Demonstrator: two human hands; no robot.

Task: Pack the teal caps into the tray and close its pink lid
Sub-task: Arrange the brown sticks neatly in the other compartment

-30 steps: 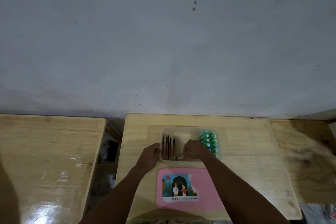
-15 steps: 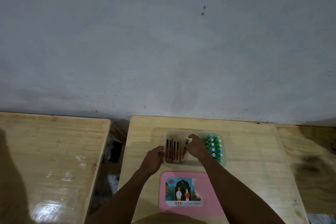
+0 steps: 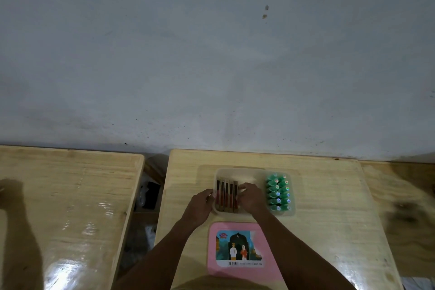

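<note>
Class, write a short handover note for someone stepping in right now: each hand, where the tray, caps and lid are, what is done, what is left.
Left hand: at the tray's left edge, fingers on the rim; whether it grips is unclear.
Right hand: inside the tray, fingers against the right side of the row of dark-red tubes; grip unclear.
Teal caps: standing in two rows at the tray's right end.
Pink lid: off, flat on the table, just nearer the person than the tray.
Done: caps and tubes are in the tray.
Left: finish straightening the tubes, then put the lid on.
</note>
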